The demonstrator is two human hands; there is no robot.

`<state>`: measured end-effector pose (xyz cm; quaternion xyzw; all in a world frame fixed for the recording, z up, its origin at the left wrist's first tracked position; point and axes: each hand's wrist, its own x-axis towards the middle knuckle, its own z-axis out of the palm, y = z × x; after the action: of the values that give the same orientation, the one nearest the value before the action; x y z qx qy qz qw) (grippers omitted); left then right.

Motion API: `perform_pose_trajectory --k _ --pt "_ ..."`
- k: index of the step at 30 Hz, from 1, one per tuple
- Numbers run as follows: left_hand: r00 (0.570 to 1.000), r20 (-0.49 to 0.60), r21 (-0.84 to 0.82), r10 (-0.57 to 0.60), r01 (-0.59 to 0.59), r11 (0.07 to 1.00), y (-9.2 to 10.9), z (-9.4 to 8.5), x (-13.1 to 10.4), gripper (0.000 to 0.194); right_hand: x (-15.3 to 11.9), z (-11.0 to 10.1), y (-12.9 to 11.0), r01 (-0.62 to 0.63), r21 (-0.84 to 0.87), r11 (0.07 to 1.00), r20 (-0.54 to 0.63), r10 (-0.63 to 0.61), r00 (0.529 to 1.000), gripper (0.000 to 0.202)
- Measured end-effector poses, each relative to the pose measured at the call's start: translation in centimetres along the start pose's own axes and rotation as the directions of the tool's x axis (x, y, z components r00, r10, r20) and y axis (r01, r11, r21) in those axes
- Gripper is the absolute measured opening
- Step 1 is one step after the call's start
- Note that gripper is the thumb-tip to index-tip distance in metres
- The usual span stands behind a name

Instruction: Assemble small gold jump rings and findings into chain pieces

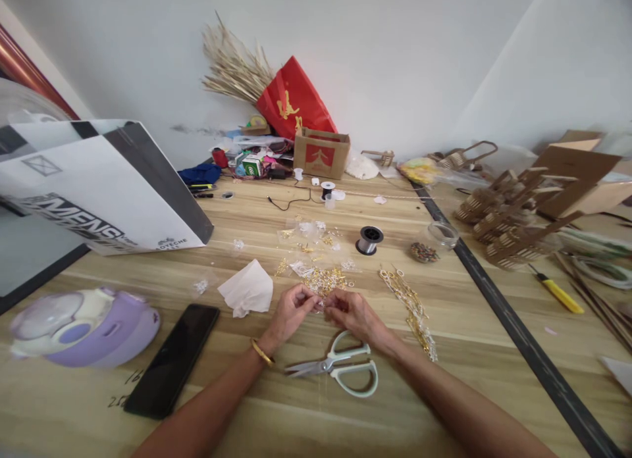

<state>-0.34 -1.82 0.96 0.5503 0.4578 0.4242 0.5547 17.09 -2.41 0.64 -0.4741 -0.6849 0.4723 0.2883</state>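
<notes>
My left hand (295,307) and my right hand (351,309) meet over the wooden table, fingertips pinched close together. Whatever small piece they pinch is too tiny to make out. Just beyond the fingers lies a loose pile of gold and silver beads or findings (326,278). Below my right hand rest scissors with pale green handles (332,364), their blades pointing left. To the right are several finished-looking gold and silver chains (409,306). A spool of clear or silvery wire (369,240) stands behind the right hand. A crumpled white tissue (247,288) lies beside the left hand.
At left are a black phone (172,359), a purple and white bottle (86,328) and a large white box (108,188). A jar of dark beads (433,242), small woven baskets (513,218) and a yellow cutter (560,293) occupy the right. A brown paper bag (322,154) stands at the back.
</notes>
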Motion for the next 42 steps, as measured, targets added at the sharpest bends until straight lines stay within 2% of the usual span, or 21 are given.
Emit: perform_pose_trajectory --k 3,5,9,15,24,30,34,38,42 --pt "1.000 0.006 0.014 0.004 -0.004 1.000 -0.2 0.0 0.0 0.021 0.1 -0.2 -0.1 0.063 -0.120 0.991 -0.053 -0.070 0.996 0.007" --pt "1.000 0.005 0.049 0.015 -0.015 0.999 -0.2 0.0 0.0 0.020 0.0 -0.3 -0.3 0.054 -0.111 0.992 -0.061 -0.061 0.996 0.007" --pt "0.996 -0.007 0.170 0.090 -0.087 0.982 -0.1 -0.1 -0.2 0.017 -0.2 -0.4 -0.5 0.012 -0.029 1.000 -0.004 -0.012 1.000 0.008" --pt "0.984 -0.011 0.284 0.180 -0.169 0.944 -0.3 -0.3 -0.1 0.014 -0.1 -0.4 -0.5 0.072 -0.137 0.988 -0.039 -0.078 0.996 0.006" --pt "0.936 0.072 0.484 0.344 -0.334 0.809 -0.9 0.0 -0.2 0.010 -0.3 -0.4 -0.8 0.099 -0.222 0.970 -0.039 -0.110 0.993 0.010" --pt "0.940 0.055 0.522 0.336 -0.315 0.793 -1.2 0.2 -0.3 0.010 -0.4 -0.6 -1.0 0.171 -0.272 0.947 0.012 -0.174 0.985 0.012" --pt "0.945 0.051 0.538 0.324 -0.300 0.788 -1.1 0.1 -0.3 0.011 -0.4 -0.5 -0.9 0.177 -0.301 0.937 0.029 -0.176 0.984 0.013" --pt "0.942 0.046 0.525 0.333 -0.307 0.794 -0.8 0.0 -0.3 0.010 -0.2 -0.5 -0.6 0.138 -0.242 0.961 0.007 -0.140 0.990 0.013" --pt "0.955 0.007 0.445 0.295 -0.267 0.854 -0.2 -0.2 -0.4 0.009 0.0 -0.6 -0.6 0.091 -0.145 0.985 -0.032 -0.097 0.995 0.010"
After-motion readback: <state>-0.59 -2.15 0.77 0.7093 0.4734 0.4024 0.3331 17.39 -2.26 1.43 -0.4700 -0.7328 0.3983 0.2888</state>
